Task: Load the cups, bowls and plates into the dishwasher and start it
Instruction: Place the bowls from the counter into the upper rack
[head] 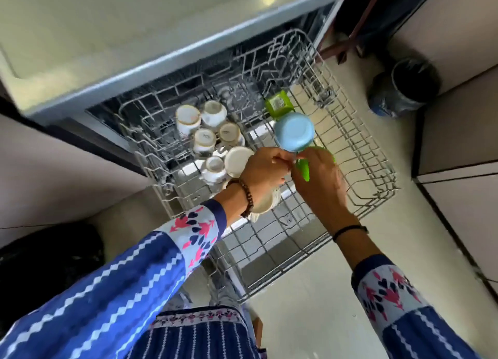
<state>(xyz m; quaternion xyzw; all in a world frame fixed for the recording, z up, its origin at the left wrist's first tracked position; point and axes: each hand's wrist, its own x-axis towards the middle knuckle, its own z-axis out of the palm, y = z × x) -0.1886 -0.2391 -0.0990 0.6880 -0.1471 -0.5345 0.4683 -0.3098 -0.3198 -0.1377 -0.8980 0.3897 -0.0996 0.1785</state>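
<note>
The grey wire dishwasher rack (358,148) is pulled out below me. Several white cups (204,139) stand upside down in its left part, beside a white bowl (237,159). A light blue bowl (295,130) sits tilted, bottom up, near the rack's middle, and my left hand (262,171) pinches its lower rim. Against it, my right hand (319,182) grips a bright green bowl (303,170), which the hand mostly hides. Another green item (277,103) lies further back in the rack. A white cup (265,203) shows under my left wrist.
A pale countertop (107,35) overhangs the dishwasher opening. A dark bin lined with a bag (415,89) stands on the floor at the right, next to cabinets (458,121). A black bag (48,264) lies at the lower left. The rack's right half holds only bare tines.
</note>
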